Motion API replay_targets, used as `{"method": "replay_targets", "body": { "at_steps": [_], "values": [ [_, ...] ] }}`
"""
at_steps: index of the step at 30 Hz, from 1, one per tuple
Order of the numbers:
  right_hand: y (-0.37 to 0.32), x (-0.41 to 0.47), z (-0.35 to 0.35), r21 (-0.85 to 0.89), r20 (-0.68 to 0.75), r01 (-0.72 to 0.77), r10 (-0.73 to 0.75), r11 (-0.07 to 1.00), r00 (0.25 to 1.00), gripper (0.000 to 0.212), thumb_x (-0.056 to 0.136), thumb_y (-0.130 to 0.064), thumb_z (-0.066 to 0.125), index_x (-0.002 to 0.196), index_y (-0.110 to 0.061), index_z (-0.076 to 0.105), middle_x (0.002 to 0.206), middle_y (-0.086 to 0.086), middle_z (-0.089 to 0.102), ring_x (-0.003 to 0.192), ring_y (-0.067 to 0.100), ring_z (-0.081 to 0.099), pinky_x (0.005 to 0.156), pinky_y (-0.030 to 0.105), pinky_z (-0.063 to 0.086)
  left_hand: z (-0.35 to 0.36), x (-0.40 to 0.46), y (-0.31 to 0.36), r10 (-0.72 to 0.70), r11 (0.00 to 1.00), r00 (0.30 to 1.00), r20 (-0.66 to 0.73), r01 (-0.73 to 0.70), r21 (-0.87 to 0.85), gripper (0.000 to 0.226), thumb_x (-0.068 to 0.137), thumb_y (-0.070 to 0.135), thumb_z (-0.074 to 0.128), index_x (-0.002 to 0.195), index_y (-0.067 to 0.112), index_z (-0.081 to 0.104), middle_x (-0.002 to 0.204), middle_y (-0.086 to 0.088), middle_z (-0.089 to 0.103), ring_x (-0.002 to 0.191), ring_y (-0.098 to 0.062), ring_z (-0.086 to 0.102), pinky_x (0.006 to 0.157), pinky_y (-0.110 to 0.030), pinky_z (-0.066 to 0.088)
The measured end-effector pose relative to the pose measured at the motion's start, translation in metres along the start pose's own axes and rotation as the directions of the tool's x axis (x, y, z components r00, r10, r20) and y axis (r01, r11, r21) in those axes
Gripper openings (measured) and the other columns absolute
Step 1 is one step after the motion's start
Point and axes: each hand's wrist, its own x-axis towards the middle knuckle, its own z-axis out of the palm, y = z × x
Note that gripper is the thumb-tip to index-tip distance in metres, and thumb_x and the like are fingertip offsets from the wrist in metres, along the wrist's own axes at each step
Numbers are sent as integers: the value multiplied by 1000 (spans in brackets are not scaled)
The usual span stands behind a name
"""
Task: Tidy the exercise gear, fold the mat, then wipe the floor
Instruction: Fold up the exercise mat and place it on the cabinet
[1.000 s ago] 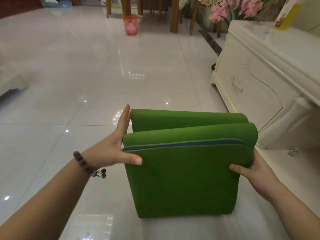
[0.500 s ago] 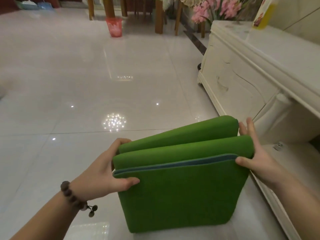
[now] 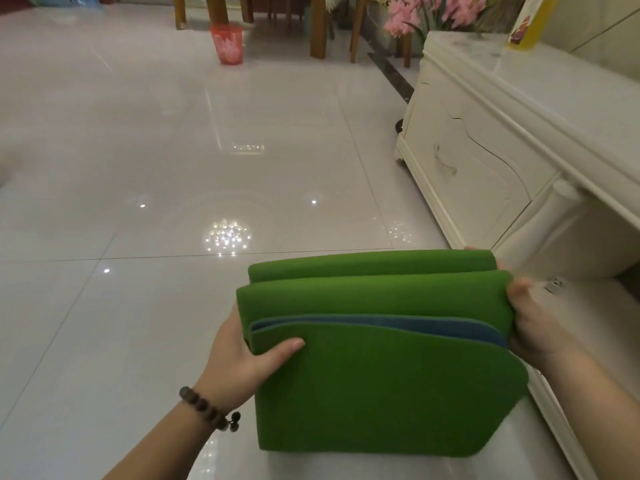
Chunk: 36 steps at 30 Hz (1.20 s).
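Two hands are seen gripping one folded mat above a wide floor (image 3: pixel 145 140) of glossy pale tiles, on which ceiling lights are mirrored as bright specks. Along the right side a cream cabinet (image 3: pixel 485 161) with carved panels is set, running from near to far. At the far end of the room the brown wooden legs of furniture (image 3: pixel 318 26) are seen.

The green mat (image 3: pixel 381 386) is held in the near middle of the scene, just left of the cabinet. It is folded into several layers, and a blue inner face is exposed between the front layers along the top. Its lower edge is seen close to the floor, though contact cannot be judged.

The left hand (image 3: pixel 239 358) is clasped on the mat's left edge, its thumb laid across the front layer and its fingers hidden behind. The right hand (image 3: pixel 533 327) is closed around the right edge, fingers curled over the folds.

Pink flowers (image 3: pixel 426 12) are seen at the far right beyond the cabinet. A red basket (image 3: pixel 227 45) is stood on the far floor near the wooden legs. A yellow container (image 3: pixel 530 22) is placed on the cabinet top. A dark beaded bracelet (image 3: pixel 207 410) is worn on the left wrist.
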Motion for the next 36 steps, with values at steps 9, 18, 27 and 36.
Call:
{"method": "replay_targets", "body": {
  "at_steps": [9,18,27,36],
  "values": [
    [-7,-31,6,-59,-11,51,-52,997,999,129,34,-66,84,145,-29,30,138,9,52,118,31,57,92,51,49,22,24,39,-160,987,931,-329,143,-75,45,66,52,68,99,21,67,89,5,72,78,-7,69,66,-24,55],
    [99,24,22,-416,-392,-298,126,859,911,81,76,-38,74,143,-28,30,141,10,45,122,26,51,95,39,47,19,44,-39,-522,831,835,-173,543,118,68,79,59,61,127,16,42,129,-8,56,109,-25,59,96,-42,48],
    [180,-17,93,-986,-86,-70,-102,151,991,68,91,-56,33,149,-28,10,158,6,0,146,22,-3,118,47,0,74,-44,-118,-176,347,948,265,-192,918,70,84,70,30,147,37,26,157,-6,17,144,-33,14,105,-68,14],
    [236,-49,123,-993,114,118,128,-17,985,61,91,-62,28,146,-35,26,154,-5,24,144,19,18,108,57,16,75,-31,-164,-310,307,910,274,-177,935,63,89,68,17,146,42,22,157,-3,21,144,-32,13,100,-74,18]
  ]
}}
